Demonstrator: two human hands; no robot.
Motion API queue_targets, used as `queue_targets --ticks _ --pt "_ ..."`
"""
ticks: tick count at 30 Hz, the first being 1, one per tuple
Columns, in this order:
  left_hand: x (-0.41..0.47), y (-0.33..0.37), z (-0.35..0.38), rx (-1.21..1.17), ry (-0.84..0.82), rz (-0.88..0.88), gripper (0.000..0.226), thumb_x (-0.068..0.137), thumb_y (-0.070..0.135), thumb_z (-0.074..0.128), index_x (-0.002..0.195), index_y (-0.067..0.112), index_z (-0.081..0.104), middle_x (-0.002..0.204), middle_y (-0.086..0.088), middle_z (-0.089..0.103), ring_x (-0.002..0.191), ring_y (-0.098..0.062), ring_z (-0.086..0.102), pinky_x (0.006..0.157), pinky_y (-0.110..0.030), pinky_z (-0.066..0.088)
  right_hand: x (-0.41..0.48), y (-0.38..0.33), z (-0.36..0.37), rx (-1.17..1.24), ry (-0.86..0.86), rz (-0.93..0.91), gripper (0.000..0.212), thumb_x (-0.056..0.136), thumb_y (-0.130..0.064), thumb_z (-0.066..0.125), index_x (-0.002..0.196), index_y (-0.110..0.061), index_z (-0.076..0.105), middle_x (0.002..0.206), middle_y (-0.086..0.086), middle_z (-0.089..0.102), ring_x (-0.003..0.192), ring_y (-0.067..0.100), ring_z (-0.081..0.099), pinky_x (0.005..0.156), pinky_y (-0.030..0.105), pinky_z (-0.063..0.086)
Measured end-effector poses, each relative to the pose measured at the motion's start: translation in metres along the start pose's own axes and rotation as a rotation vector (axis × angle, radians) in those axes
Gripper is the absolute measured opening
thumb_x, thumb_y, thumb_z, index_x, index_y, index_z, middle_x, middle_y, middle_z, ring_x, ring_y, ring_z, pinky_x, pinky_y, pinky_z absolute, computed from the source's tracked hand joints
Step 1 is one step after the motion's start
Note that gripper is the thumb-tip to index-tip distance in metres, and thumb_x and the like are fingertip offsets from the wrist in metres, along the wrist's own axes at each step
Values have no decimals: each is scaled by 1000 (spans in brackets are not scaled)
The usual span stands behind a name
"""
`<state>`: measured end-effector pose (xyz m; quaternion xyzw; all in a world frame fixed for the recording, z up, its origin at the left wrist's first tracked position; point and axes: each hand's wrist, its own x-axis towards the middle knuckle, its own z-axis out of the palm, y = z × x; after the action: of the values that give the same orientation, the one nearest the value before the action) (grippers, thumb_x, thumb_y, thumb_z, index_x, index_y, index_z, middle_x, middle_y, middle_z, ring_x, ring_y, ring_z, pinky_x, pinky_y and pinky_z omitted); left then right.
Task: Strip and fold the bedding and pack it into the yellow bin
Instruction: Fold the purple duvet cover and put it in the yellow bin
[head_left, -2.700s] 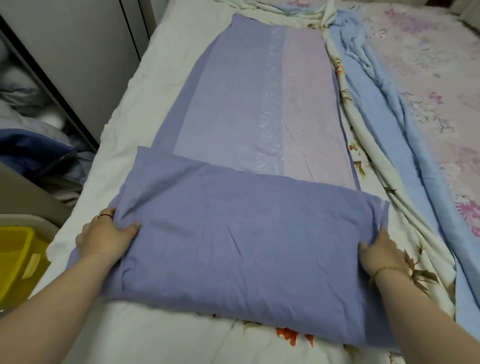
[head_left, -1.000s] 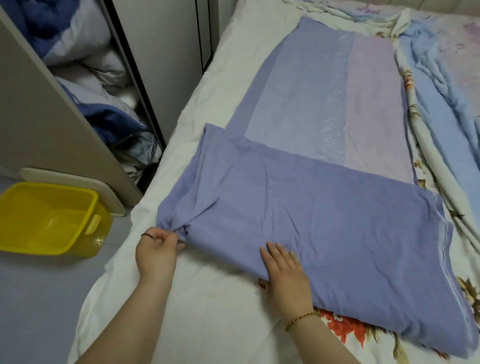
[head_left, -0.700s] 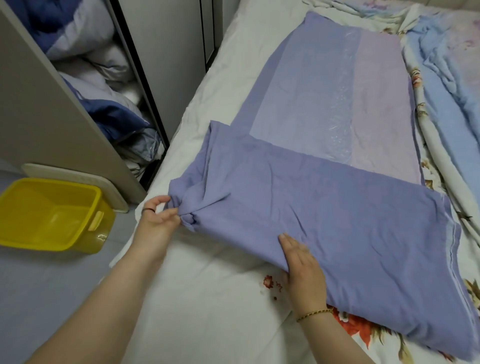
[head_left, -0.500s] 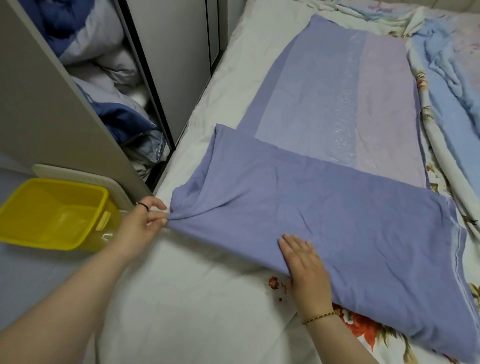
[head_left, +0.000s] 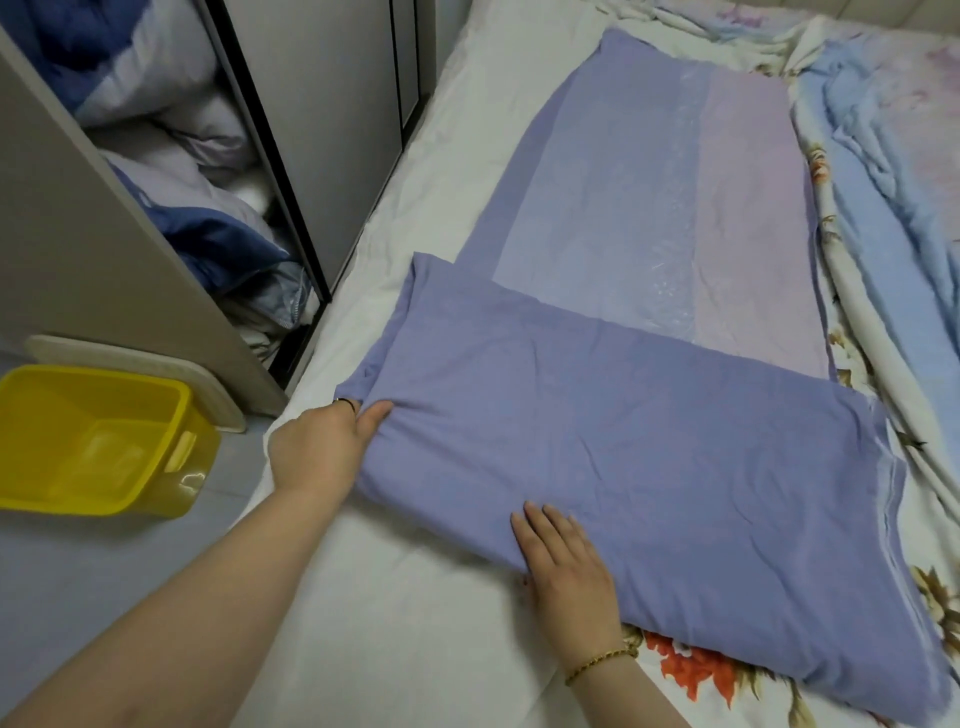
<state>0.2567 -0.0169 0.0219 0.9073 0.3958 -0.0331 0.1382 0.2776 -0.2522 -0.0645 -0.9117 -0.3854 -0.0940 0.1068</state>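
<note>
A purple sheet (head_left: 649, 426) lies lengthwise on the bed, its near end folded over into a thick band. Its far part shows lighter lilac and pink stripes. My left hand (head_left: 324, 447) grips the folded band's left corner, thumb on top and fingers under the cloth. My right hand (head_left: 563, 561) rests flat, fingers together, on the band's near edge. The yellow bin (head_left: 67, 395) stands empty on the floor to the left of the bed.
A white sheet (head_left: 395, 597) covers the mattress under the purple one. Floral bedding (head_left: 685, 670) and a crumpled light blue sheet (head_left: 883, 208) lie along the right. An open wardrobe (head_left: 171, 171) stuffed with quilts stands at left, right beside the bed.
My left hand pulled the bunched left corner outward, and now holds it with the band lying smoother. My right hand stayed pressed on the near edge. The view shifted slightly.
</note>
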Motion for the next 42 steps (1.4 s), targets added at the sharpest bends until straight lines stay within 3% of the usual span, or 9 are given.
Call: queue_targets --ticks 4,16,22,26,30,33,36,39,42 --pt "6 -10 -5 -165 9 -61 53 93 50 36 61 8 42 96 -26 63 94 -38 57 68 -34 35 4 -4 -5 41 -19 8 48 64 -10 38 111 -17 45 101 2 73 87 20 71 114 24 3" --pt "1 -10 3 -795 -32 -267 31 81 10 68 64 12 43 63 -8 46 56 -20 40 54 -27 36 -20 28 -15 -76 -256 31 60 54 -18 46 114 -21 44 107 1 71 94 19 70 111 30 4" --pt "-10 1 8 -418 109 -297 27 85 22 64 98 0 54 106 -26 57 98 -39 51 81 -40 36 -87 112 -54 -199 -305 292 71 61 -18 38 131 -21 28 106 6 71 106 28 54 115 29 -6" --pt "-43 17 26 -283 298 -107 44 84 20 58 121 -2 52 132 -28 43 123 -45 37 104 -46 21 -132 147 -72 -212 -204 508 51 70 -10 35 119 -9 52 110 17 68 110 35 50 113 37 6" --pt "-98 38 80 -12 148 678 67 54 32 43 115 7 53 111 -22 65 104 -38 58 103 -32 19 -141 145 -94 392 50 1362 49 81 4 54 130 4 45 135 25 43 124 35 43 108 40 30" --pt "-120 51 111 153 59 862 81 34 25 58 114 14 52 103 -11 71 104 -20 48 113 -28 5 -142 145 -106 1087 467 1831 18 90 -7 48 106 2 50 85 21 56 65 19 66 59 27 54" --pt "-118 63 118 215 133 815 55 46 16 58 99 7 70 96 -15 72 99 -25 54 92 -38 27 -134 130 -101 1742 323 1777 42 89 -40 54 108 -4 47 81 15 55 68 25 59 52 35 53" --pt "-106 64 111 337 152 756 53 58 12 32 89 2 74 91 -17 72 83 -33 69 81 -38 30 -112 119 -98 2041 190 1613 97 18 -48 91 99 -9 55 90 15 65 70 30 69 52 35 58" --pt "-98 56 105 364 228 770 54 60 8 28 88 0 74 89 -19 72 74 -34 71 80 -37 30 -96 119 -90 2076 237 1609 60 64 -30 81 113 -10 52 80 8 69 74 29 66 49 34 57"
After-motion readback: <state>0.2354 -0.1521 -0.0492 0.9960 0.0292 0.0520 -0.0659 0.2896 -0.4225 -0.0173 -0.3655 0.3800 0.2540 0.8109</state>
